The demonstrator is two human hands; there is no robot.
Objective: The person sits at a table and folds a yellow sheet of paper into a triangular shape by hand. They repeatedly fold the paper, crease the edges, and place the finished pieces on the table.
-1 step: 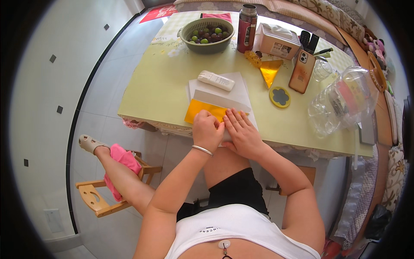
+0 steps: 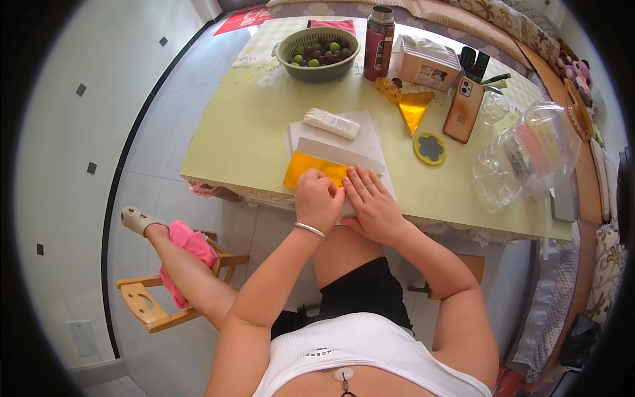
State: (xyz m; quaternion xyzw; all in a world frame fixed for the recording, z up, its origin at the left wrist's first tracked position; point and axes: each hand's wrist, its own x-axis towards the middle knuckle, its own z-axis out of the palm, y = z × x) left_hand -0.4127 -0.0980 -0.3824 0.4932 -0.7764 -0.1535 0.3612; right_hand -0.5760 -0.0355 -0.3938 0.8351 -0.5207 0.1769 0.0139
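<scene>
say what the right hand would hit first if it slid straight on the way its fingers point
Probably the white folded-back paper flap just past the fingertips of the right hand, which lies flat on the yellow paper. Further along that line lies the white tube.
</scene>
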